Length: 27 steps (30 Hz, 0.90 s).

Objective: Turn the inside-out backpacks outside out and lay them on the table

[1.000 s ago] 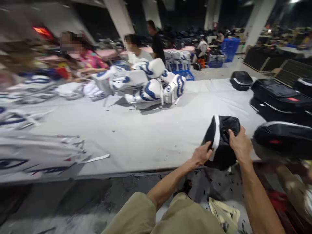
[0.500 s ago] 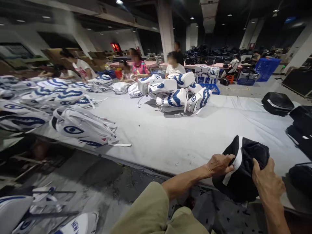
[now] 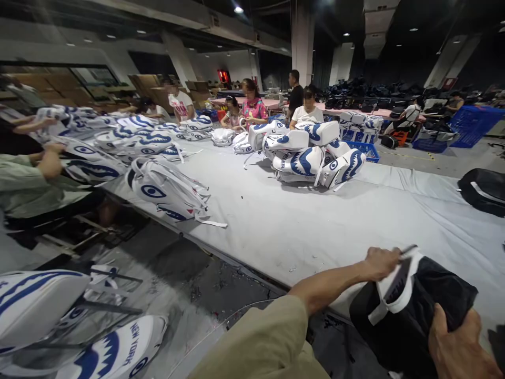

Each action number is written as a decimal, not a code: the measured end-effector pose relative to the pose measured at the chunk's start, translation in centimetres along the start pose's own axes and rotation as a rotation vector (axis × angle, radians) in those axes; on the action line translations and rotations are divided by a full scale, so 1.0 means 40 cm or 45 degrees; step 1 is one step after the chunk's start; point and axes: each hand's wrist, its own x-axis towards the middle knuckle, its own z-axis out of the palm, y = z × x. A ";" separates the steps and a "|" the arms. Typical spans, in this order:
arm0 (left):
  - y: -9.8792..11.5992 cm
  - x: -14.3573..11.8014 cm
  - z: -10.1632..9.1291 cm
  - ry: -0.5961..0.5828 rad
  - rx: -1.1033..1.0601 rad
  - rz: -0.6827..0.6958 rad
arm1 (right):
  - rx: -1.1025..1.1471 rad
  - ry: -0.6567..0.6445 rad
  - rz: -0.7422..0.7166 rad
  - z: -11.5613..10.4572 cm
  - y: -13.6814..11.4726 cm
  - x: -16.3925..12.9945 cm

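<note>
White bags [image 3: 150,150] lie on the counter [image 3: 252,231], at whose near edge the left hand's [image 3: 382,264] fingers grip the mouth of a black bag [image 3: 442,281], seemingly only part-handled, its side clasped by the right hand's [image 3: 457,337] fingers, with another bag [image 3: 479,185] untouched beyond.

Single head-worn cam, looking forward and kinda down over the wearer's knee [image 3: 268,329]; left hand [image 3: 379,264] and right hand [image 3: 460,337] sit close at near right, white table [image 3: 268,231] runs off to far left.

Black bag [image 3: 437,287], lower-left NEW YORK bag [image 3: 120,348] cut off below
</note>
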 end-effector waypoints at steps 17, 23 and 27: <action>-0.319 -0.316 0.096 0.040 -0.296 -0.830 | 0.035 -0.364 -0.165 0.021 0.257 0.073; -0.222 -0.278 0.015 0.258 -0.421 -0.525 | -0.207 -0.370 -0.256 0.014 0.134 0.090; -0.193 -0.255 0.011 0.258 -0.498 -0.364 | -0.038 -0.311 0.146 0.015 0.081 0.088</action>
